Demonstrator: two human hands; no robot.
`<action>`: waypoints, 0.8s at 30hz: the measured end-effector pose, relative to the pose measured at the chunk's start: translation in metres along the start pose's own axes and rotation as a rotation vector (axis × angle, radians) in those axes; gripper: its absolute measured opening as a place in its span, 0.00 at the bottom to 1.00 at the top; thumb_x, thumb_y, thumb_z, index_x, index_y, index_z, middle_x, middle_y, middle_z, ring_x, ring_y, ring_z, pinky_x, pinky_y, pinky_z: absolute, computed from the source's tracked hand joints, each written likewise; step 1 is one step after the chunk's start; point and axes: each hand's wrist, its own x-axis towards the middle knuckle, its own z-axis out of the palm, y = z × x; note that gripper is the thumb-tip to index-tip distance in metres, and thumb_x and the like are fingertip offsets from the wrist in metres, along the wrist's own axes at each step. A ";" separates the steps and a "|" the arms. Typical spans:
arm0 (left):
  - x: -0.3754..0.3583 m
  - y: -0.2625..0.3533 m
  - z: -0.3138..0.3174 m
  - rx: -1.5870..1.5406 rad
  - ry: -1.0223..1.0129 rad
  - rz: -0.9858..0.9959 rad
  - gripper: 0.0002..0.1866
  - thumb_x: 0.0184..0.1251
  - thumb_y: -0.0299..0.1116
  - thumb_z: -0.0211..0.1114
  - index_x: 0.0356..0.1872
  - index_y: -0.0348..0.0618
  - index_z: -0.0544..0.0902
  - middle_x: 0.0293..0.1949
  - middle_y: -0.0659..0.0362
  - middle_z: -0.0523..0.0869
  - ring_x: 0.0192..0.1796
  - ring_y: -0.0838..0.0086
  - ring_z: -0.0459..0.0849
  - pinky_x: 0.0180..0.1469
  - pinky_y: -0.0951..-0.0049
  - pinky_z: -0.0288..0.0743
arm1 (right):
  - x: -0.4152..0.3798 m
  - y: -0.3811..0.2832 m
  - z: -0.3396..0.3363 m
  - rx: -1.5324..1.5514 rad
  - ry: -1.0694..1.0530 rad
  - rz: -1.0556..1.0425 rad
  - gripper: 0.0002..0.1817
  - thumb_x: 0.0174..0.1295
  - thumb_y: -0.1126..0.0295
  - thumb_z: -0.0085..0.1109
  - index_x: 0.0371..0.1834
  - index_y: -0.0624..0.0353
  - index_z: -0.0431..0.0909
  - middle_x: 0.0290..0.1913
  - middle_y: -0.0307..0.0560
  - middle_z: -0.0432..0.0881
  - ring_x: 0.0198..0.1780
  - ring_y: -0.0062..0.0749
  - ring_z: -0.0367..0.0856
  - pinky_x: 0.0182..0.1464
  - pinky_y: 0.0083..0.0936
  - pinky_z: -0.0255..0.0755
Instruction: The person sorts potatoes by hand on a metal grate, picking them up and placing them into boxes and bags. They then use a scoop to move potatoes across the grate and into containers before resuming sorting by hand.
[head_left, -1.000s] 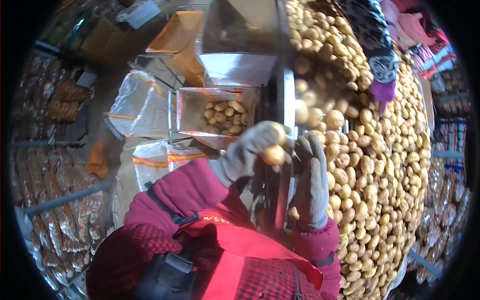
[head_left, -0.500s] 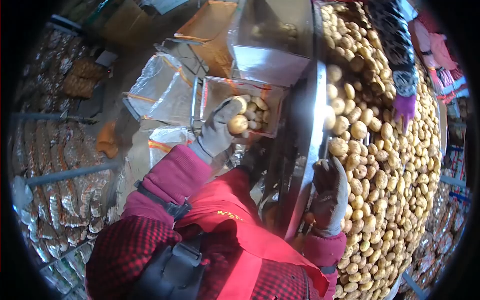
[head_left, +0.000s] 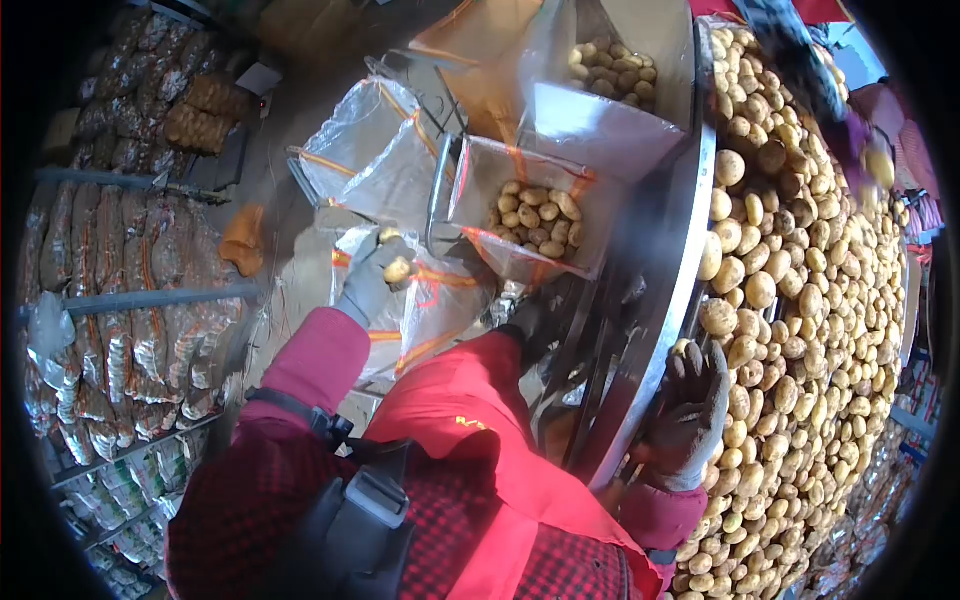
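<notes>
My left hand (head_left: pixel 362 280), in a grey glove, is closed on potatoes (head_left: pixel 397 270); two of them show between the fingers. It hangs over the left part of an open plastic-lined bag (head_left: pixel 455 322) with orange bands. Just beyond stands another lined bag (head_left: pixel 478 165) with several potatoes (head_left: pixel 537 218) at its bottom. My right hand (head_left: pixel 690 418), also gloved, rests at the near edge of the potato heap (head_left: pixel 800 370). Its fingers are apart and slightly bent, the palm turned up, with nothing visibly gripped.
A metal rim (head_left: pixel 672 290) runs between the bags and the heap. Farther off are a clear lined bag (head_left: pixel 365 150) and a box (head_left: pixel 610 125) with potatoes. Another person's purple-gloved hand (head_left: pixel 862 150) is blurred over the heap's far side. Filled bags (head_left: pixel 130 350) stand at left.
My left hand has moved left and down from the bag with potatoes, still holding potatoes. My right hand stays by the heap. The other person's hand has moved away, and the view has shifted.
</notes>
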 end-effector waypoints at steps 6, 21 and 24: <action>-0.023 0.007 -0.044 0.110 0.049 0.056 0.33 0.78 0.40 0.65 0.81 0.56 0.67 0.59 0.58 0.84 0.52 0.71 0.88 0.50 0.66 0.86 | 0.003 0.012 -0.015 -0.023 -0.131 -0.084 0.30 0.86 0.51 0.41 0.82 0.58 0.65 0.73 0.56 0.77 0.74 0.46 0.75 0.78 0.43 0.67; -0.008 -0.045 -0.087 0.435 -0.021 -0.033 0.33 0.75 0.40 0.69 0.78 0.46 0.72 0.52 0.56 0.88 0.51 0.70 0.89 0.48 0.68 0.84 | -0.003 -0.004 0.014 0.042 0.076 0.048 0.32 0.81 0.51 0.48 0.81 0.57 0.66 0.69 0.53 0.76 0.67 0.44 0.77 0.72 0.42 0.71; -0.018 0.007 -0.059 0.241 -0.038 -0.168 0.29 0.77 0.45 0.68 0.75 0.49 0.76 0.56 0.57 0.89 0.53 0.69 0.89 0.48 0.66 0.84 | -0.002 -0.004 0.009 0.050 0.092 0.076 0.31 0.82 0.50 0.48 0.82 0.52 0.67 0.66 0.49 0.80 0.63 0.38 0.79 0.68 0.37 0.72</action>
